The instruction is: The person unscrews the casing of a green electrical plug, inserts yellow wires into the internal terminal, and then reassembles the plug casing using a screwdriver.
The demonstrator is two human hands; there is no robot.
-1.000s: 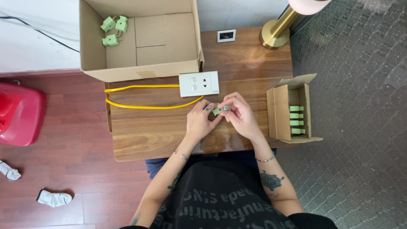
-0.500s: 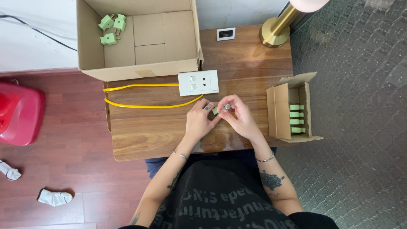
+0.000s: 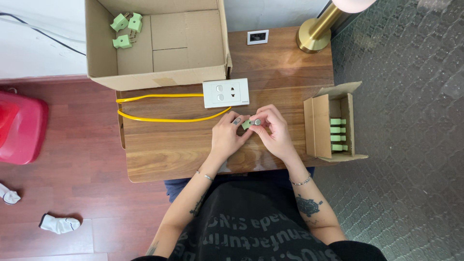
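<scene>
My left hand (image 3: 226,136) and my right hand (image 3: 273,129) meet over the middle of the wooden table (image 3: 159,150), both pinching one small green plug piece (image 3: 247,124) between their fingertips. A small metal part shows at the piece's right side, under my right fingers. Just above the hands lies a white socket plate (image 3: 225,93) with a yellow cable (image 3: 159,119) looping off to the left.
A large open cardboard box (image 3: 159,77) at the back left holds three green plugs (image 3: 126,28). A small open carton (image 3: 323,126) at the right edge holds several green plugs (image 3: 338,134). A brass lamp base (image 3: 313,39) and a small white plate (image 3: 257,36) stand at the back. A red object (image 3: 19,126) sits on the floor.
Both hands stay together on the green piece; the fingers have shifted slightly around it. Nothing else has moved.
</scene>
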